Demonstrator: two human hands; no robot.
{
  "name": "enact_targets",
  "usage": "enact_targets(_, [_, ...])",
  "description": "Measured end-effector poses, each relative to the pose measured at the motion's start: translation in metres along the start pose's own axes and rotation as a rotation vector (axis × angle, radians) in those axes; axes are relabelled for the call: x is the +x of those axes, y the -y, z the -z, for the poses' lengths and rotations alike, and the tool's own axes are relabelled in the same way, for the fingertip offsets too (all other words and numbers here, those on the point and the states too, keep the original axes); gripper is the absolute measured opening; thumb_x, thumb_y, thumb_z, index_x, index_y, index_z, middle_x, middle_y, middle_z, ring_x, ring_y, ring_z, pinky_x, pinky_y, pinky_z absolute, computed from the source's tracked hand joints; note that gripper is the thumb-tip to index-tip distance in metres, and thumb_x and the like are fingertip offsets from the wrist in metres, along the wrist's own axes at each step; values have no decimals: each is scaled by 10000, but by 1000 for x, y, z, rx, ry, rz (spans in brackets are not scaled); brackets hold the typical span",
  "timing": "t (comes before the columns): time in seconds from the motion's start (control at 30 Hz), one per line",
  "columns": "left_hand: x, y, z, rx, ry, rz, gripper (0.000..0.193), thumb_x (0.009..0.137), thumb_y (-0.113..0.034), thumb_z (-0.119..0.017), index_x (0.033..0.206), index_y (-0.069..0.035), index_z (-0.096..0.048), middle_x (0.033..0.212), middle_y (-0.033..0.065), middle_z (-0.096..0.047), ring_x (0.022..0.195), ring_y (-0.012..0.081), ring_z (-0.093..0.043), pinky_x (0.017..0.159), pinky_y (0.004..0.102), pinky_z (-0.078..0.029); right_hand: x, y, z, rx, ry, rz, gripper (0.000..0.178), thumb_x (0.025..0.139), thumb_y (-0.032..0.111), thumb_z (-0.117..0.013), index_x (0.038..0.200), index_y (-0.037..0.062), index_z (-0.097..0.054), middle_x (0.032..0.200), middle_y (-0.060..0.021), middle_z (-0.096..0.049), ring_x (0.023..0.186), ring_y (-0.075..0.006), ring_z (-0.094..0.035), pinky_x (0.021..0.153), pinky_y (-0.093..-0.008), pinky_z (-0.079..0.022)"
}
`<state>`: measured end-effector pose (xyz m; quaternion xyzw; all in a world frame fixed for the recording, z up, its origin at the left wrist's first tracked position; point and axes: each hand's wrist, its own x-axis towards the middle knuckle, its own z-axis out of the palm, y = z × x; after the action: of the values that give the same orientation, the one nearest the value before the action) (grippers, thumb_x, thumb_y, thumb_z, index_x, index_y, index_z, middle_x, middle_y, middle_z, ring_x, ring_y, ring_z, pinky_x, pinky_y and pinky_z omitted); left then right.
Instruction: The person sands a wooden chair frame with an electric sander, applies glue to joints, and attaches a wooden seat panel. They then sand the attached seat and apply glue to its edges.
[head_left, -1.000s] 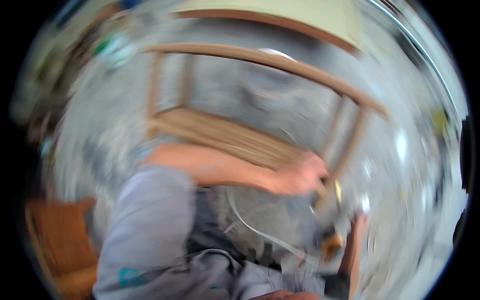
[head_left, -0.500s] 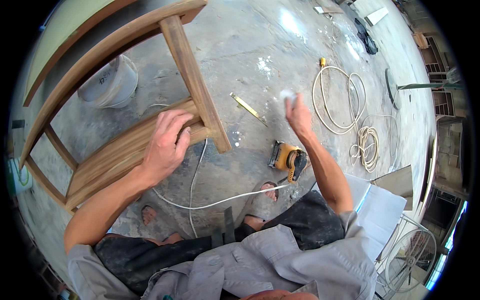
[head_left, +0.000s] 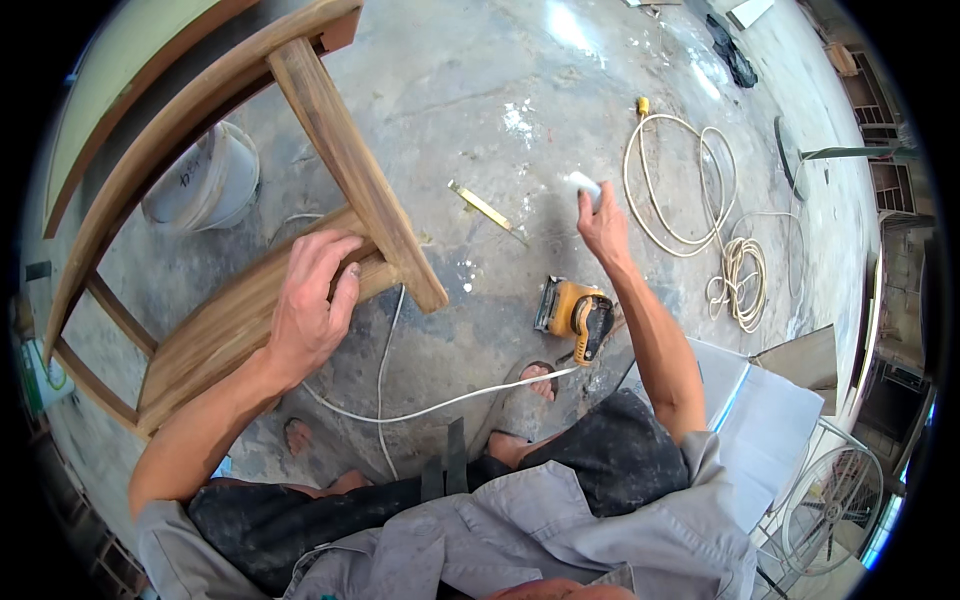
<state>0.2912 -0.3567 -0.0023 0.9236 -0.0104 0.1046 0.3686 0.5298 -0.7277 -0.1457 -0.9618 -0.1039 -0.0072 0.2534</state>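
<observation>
My left hand (head_left: 308, 305) rests palm-down on the slatted seat of a wooden chair frame (head_left: 215, 330) lying tipped on the concrete floor, fingers near the joint with a thick wooden leg (head_left: 355, 170). My right hand (head_left: 603, 225) is raised out over the floor, pinching a small white piece, perhaps folded sandpaper (head_left: 586, 187). A yellow and black electric sander (head_left: 575, 312) lies on the floor below that hand, its white cord (head_left: 430, 408) trailing past my sandalled foot (head_left: 522, 395).
A white bucket (head_left: 205, 180) stands behind the chair frame. A coil of pale rope or cable (head_left: 700, 215) lies at the right, a yellow strip (head_left: 482, 206) in the middle. Flat boards (head_left: 775, 410) and a fan (head_left: 830, 505) are at lower right.
The view swung from a blur to steady. My left hand stays on the chair seat; my right hand holds its place above the floor with the white piece.
</observation>
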Motion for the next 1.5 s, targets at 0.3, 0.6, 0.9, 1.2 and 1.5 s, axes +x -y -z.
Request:
enact_targets(0.3, [2,1,1,-38,19,-12,284,966,5,-590,1247,42,-601,1256,206,-595,1171,373,-561,1027,437,-449,3,-8,7,-100,42,50,300,1033,299,-592,1192,54,-526,814,-309,-675,770,-517,-670,646,-574,-495])
enact_targets(0.6, [2,3,3,2,-10,-62,292,937,10,-624,1227,41,-616,1220,207,-605,1127,396,-571,980,457,-473,0,6,-1,-281,217,11,282,1038,323,-585,1163,82,-511,826,-278,-689,745,-500,-676,627,-588,-492])
enact_targets(0.9, [2,1,-1,-7,-17,-80,302,933,4,-633,1233,34,-620,1223,204,-607,1129,390,-575,982,450,-478,-11,27,6,-184,83,22,242,993,302,-616,1060,90,-519,774,-267,-680,712,-509,-659,616,-588,-494])
enact_targets(1.2, [9,-29,24,-292,60,141,341,1037,-58,-570,1368,23,-563,1317,137,-593,1212,221,-563,1054,360,-443,-70,157,44,1310,535,-189,464,1118,446,-404,1348,48,-467,1131,-140,-666,808,-165,-636,652,-335,-570])
enact_targets(1.5, [12,-77,19,-797,375,475,370,1087,-168,-560,1399,28,-525,1243,116,-677,1125,159,-641,991,320,-519,-127,216,66,1043,1083,190,347,1084,323,-553,1292,52,-611,850,-48,-660,724,-149,-631,656,-326,-534])
